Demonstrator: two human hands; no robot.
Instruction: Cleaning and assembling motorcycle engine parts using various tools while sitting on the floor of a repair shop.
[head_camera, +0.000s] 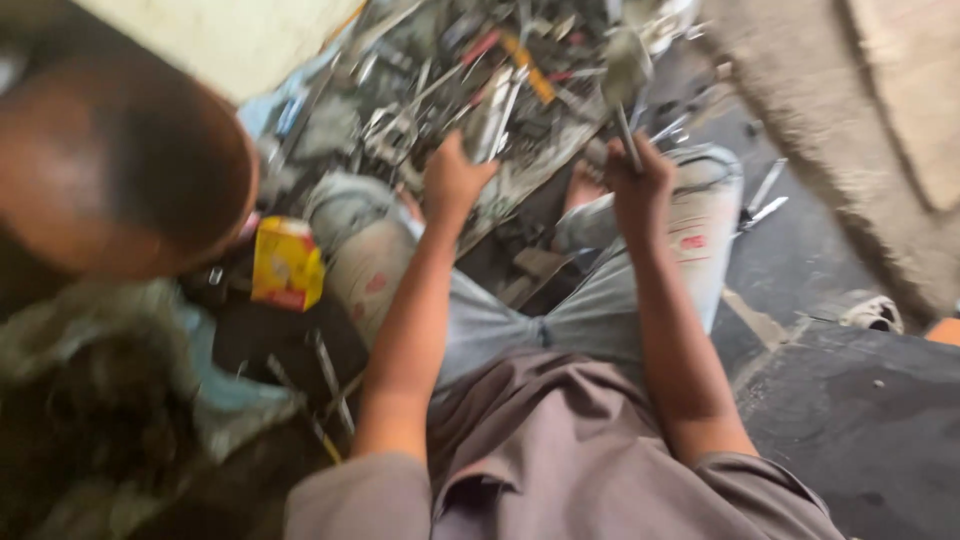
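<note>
Grey-brown shirt fabric fills the bottom of the view, closest to the lens, with pale, stained jeans stretching away from it toward a heap of dark metal scrap and tools. That heap serves as the landmark. Just at its near edge, the left hand is closed around a blurred silvery metal part that juts up out of the clutter. To the right of the heap's near edge, the right hand is clamped in a fist on the thin shaft of a grey metal hammer-like tool, its head raised above the heap's right side. Motion blur hides the exact shape of both items.

Judging by the poses, the step in hand looks like steadying the part while the tool is lifted for a blow. A next move would call for a firm left hold and a stroke that lands on the part, clear of the left fingers.

Left of the heap and nearer the camera lies a small yellow and red carton. A second person's head shows further left. Right of the heap, the dark floor holds a few loose metal rods.
</note>
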